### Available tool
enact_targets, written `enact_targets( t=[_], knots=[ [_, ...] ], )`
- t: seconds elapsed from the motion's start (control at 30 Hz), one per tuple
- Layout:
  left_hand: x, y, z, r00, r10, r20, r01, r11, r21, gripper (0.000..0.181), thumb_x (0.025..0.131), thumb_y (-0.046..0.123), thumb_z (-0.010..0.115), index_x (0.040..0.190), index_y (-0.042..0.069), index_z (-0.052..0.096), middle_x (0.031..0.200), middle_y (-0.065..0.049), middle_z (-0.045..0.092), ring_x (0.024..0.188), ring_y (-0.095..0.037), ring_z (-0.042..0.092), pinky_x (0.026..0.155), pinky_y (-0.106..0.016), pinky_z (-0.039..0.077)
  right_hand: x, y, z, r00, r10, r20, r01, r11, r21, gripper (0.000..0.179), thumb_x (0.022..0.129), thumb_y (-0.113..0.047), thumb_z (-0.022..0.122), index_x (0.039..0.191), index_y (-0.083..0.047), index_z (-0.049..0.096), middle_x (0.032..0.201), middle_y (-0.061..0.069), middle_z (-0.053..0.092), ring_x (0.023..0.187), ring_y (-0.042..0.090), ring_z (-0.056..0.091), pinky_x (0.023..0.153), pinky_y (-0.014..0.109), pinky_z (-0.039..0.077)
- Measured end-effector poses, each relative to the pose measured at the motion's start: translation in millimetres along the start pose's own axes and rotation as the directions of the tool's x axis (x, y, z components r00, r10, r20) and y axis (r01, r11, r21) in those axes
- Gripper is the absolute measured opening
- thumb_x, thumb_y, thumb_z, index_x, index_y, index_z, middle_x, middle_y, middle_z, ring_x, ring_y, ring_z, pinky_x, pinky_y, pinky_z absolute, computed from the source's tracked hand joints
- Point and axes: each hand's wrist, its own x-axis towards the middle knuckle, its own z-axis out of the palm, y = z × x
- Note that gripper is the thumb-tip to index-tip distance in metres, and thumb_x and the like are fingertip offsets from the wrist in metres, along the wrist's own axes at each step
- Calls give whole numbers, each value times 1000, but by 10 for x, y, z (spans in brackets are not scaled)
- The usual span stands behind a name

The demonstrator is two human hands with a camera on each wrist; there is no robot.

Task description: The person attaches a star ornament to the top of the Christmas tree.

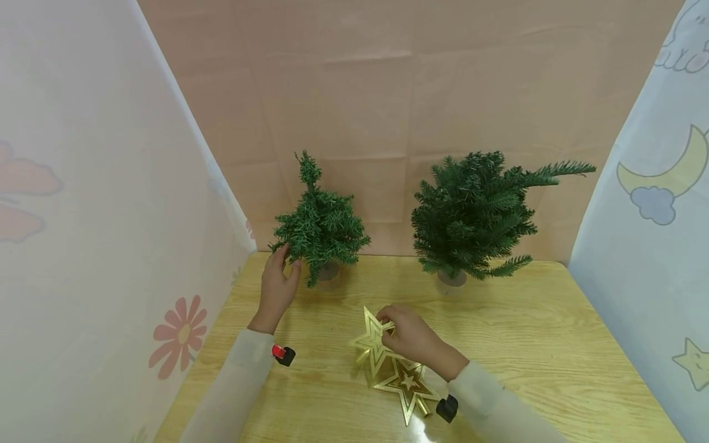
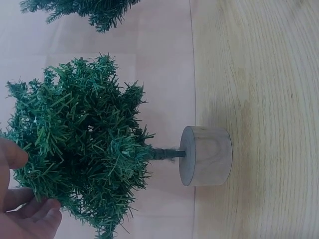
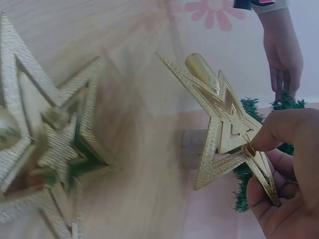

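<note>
A gold star tree topper (image 1: pixel 374 342) with a tube at one end is pinched by one point between the thumb and fingers of my right hand (image 1: pixel 412 335). In the right wrist view this star (image 3: pixel 209 144) is held above the table. Below it on the table lies a second gold star topper (image 1: pixel 407 383). My left hand (image 1: pixel 279 286) is at the left side of a small green artificial tree (image 1: pixel 321 227), its fingers touching the outer branches. In the left wrist view, thumb and fingers are apart beside the foliage (image 2: pixel 84 129).
A fuller, darker artificial tree (image 1: pixel 471 215) stands at the back right, with long branches reaching right. Both trees stand on round wooden bases, such as the left one's base (image 2: pixel 207 155). A pinkish cloth (image 1: pixel 365 92) hangs behind the wooden table (image 1: pixel 526 344); patterned sheets flank both sides.
</note>
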Motion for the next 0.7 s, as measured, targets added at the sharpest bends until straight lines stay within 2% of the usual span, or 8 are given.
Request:
enact_targets(
  t=[0.23,0.7],
  knots=[
    [14,14,-8,1000,-5,5,5,1000,14,55,102,24,53,148,0,37,143,-21,41,130,-34,44,104,-45,41,95,-38,-204,997,46,55,-51,994,98,27,90,-8,63,117,-13,63,110,-1,61,100,16,61,80,32,53],
    [12,12,-14,1000,-21,15,20,1000,18,54,102,21,55,150,3,37,145,-22,38,129,-35,45,103,-46,42,264,-151,-496,998,30,53,-35,994,100,24,91,-7,66,115,-12,67,109,-2,66,101,15,64,82,32,54]
  ],
)
